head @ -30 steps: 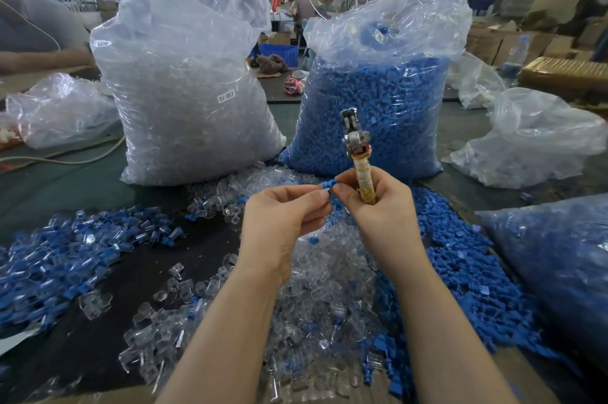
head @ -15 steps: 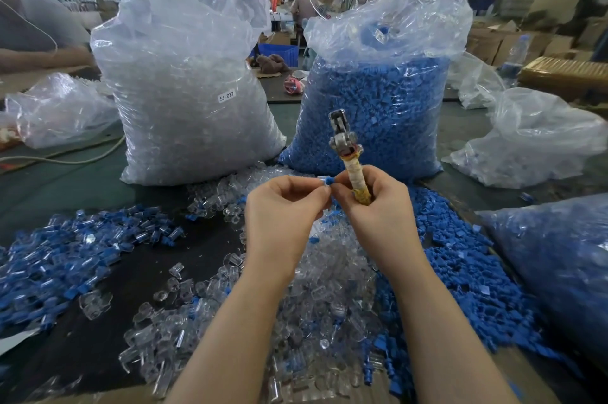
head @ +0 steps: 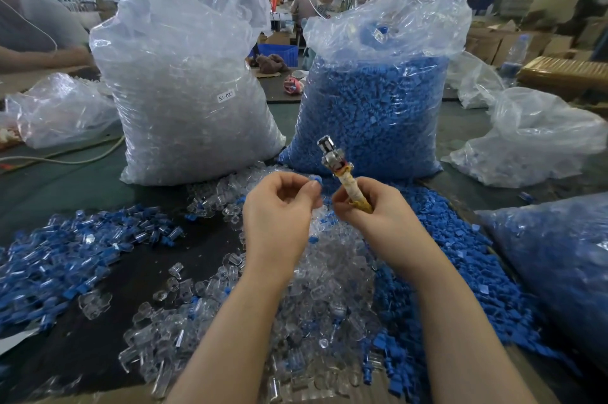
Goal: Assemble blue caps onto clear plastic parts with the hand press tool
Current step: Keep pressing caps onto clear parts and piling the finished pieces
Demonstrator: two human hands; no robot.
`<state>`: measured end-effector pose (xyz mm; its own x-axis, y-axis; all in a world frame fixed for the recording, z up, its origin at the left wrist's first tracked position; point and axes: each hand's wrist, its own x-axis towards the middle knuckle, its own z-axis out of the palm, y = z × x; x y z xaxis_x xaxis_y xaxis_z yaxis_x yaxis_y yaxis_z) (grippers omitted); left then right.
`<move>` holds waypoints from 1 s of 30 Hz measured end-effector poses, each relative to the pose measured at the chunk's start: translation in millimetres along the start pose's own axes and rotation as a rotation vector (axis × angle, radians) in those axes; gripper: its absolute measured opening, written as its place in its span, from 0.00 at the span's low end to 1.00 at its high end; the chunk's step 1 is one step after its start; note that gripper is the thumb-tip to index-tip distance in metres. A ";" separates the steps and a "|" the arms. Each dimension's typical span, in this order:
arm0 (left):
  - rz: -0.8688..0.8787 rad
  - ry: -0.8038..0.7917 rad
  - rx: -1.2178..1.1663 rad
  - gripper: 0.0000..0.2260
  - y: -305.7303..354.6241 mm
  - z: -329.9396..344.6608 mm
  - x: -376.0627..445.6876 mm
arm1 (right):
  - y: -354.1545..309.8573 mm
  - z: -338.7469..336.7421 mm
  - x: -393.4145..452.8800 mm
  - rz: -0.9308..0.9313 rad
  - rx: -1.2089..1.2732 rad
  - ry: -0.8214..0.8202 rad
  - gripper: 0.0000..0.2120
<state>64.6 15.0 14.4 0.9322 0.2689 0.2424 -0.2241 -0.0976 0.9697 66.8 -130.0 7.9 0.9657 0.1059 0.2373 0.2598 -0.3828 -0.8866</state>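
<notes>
Pinching one blue cap (head: 315, 179) at the fingertips of the left hand (head: 279, 216), just beside the right hand (head: 375, 219), fingers curled round the taped handle of one hand press tool (head: 339, 170) with its metal head tilted up. Below both, one heap of clear plastic parts (head: 329, 272) on the table (head: 65, 179); behind, two tall standing bags: clear parts bag (head: 187, 97) and blue caps bag (head: 375, 107).
</notes>
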 end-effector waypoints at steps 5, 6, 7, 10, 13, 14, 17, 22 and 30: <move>-0.001 -0.005 -0.126 0.04 1.3 -4.4 3.1 | 7.0 -3.3 -1.5 0.067 -0.014 -0.138 0.02; 0.004 -0.008 -0.134 0.04 1.4 -5.7 3.9 | 6.9 -3.3 -1.7 0.072 -0.021 -0.158 0.02; 0.007 -0.009 -0.144 0.04 1.6 -6.8 4.6 | 6.6 -3.2 -1.6 0.078 -0.026 -0.173 0.02; 0.017 -0.018 -0.157 0.05 1.4 -10.3 6.9 | 5.1 -2.8 -1.3 0.092 -0.036 -0.206 0.05; 0.020 -0.037 -0.162 0.05 1.3 -12.2 7.4 | 4.8 -2.7 -1.4 0.084 -0.075 -0.211 0.06; 0.018 -0.039 -0.168 0.05 1.5 -12.9 7.4 | 4.3 -2.5 -1.4 0.075 -0.103 -0.208 0.07; 0.012 -0.039 -0.188 0.06 2.5 -13.9 8.1 | 2.4 -1.2 -1.8 0.047 -0.166 -0.194 0.09; 0.001 -0.043 -0.180 0.06 3.3 -14.7 7.6 | 2.6 1.0 -1.5 0.038 -0.239 -0.175 0.09; -0.160 -0.024 -0.245 0.04 -1.4 -17.5 11.2 | 1.5 0.5 -0.7 0.068 -0.248 -0.195 0.04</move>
<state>70.3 34.9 16.4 0.9671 0.2390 0.0875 -0.1326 0.1797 0.9747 66.6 -130.2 6.2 0.9683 0.2369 0.0789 0.2105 -0.6047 -0.7681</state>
